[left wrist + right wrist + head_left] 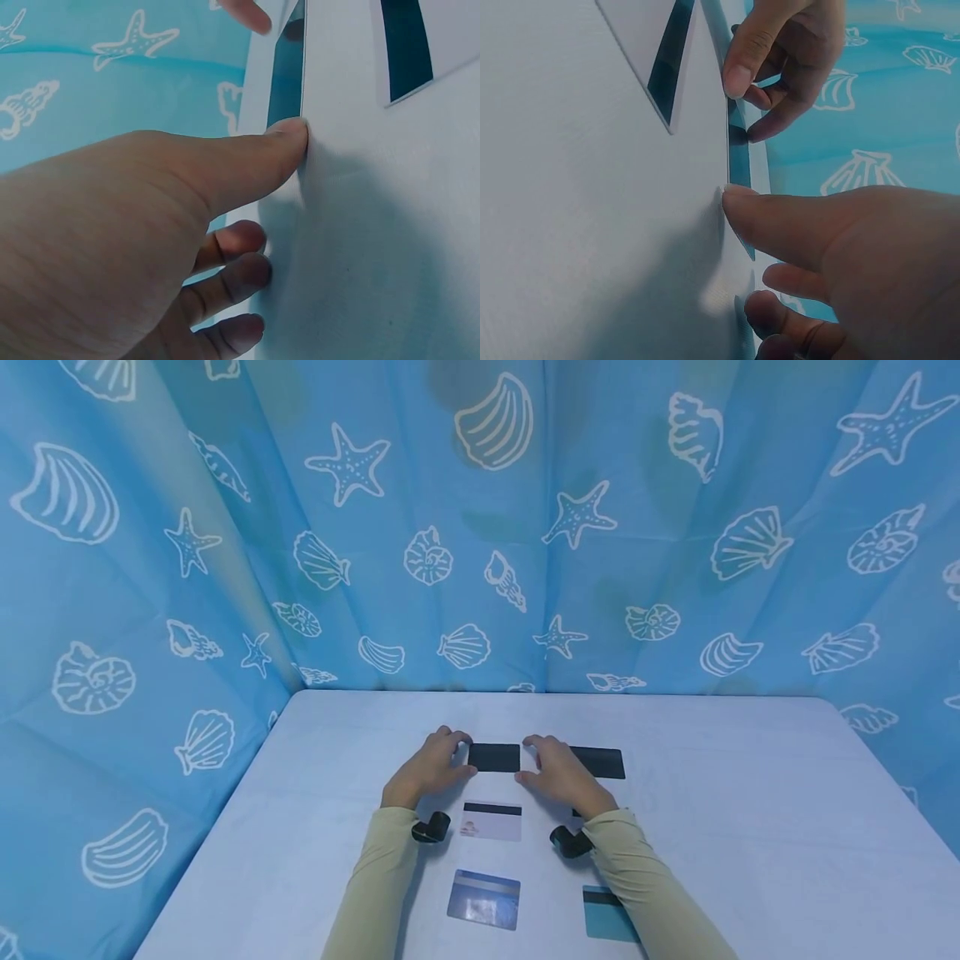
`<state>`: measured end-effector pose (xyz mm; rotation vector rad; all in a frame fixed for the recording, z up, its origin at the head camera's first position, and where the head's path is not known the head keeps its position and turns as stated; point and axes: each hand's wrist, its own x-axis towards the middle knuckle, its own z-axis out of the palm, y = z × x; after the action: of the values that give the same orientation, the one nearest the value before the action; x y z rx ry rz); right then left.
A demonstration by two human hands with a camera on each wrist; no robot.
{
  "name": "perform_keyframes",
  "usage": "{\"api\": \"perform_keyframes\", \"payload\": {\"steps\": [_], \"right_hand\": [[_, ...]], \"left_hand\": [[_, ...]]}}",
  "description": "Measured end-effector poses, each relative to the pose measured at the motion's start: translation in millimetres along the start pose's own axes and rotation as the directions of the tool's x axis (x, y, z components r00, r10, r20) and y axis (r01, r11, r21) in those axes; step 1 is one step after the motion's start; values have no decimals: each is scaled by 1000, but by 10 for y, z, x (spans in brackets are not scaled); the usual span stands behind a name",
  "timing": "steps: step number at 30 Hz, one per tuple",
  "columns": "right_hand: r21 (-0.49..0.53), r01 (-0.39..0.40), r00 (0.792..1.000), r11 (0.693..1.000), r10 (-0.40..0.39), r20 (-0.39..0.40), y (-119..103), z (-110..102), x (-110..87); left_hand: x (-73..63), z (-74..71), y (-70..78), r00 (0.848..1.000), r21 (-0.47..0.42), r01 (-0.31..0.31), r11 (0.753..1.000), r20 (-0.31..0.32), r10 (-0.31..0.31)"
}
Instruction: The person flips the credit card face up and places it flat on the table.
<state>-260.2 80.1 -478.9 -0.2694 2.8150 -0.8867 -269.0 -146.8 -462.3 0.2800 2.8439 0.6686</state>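
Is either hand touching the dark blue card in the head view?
No, left hand and right hand are at a black card; the dark blue card lies apart from both.

Black card (494, 758) looked smooth plastic to me; blue card (483, 902) glossy plastic. Table cover (750, 827) was matt cloth, curtain (630, 435) creased fabric, sleeve (377, 881) soft-looking cloth.

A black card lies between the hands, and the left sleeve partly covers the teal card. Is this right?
Wrong side: in the head view, the right sleeve partly covers the teal card. A black card does lie between left hand and right hand.
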Motion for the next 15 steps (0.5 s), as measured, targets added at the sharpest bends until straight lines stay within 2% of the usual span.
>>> {"api": "perform_keyframes", "payload": {"steps": [6, 15], "right_hand": [[-20, -9, 1000, 1000, 9, 5, -14, 10, -14], [-29, -11, 1000, 1000, 12, 16, -32, 8, -23]], "left_hand": [[4, 17, -8, 1000, -12, -9, 1000, 13, 9], [0, 20, -17, 998, -16, -56, 998, 27, 56]]}}
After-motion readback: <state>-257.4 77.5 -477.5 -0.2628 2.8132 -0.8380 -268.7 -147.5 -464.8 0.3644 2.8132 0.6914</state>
